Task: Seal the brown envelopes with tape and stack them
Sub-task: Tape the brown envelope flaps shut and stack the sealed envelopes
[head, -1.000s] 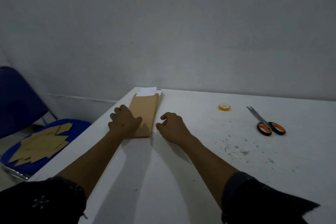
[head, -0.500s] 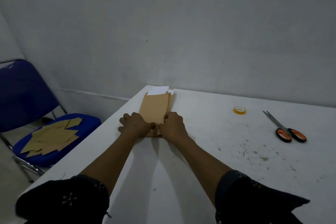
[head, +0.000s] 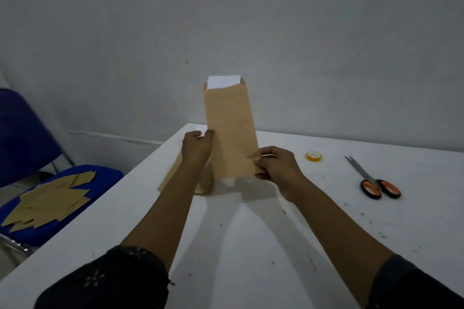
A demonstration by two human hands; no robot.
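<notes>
Holding one brown envelope (head: 229, 130) upright above the table (head: 251, 246), long axis running twelve to six, we pinch its left edge with our left hand (head: 197, 149) and its lower right corner with our right hand (head: 277, 169). Tape roll (head: 313, 156) sits at three o'clock, nearer our right hand.
</notes>
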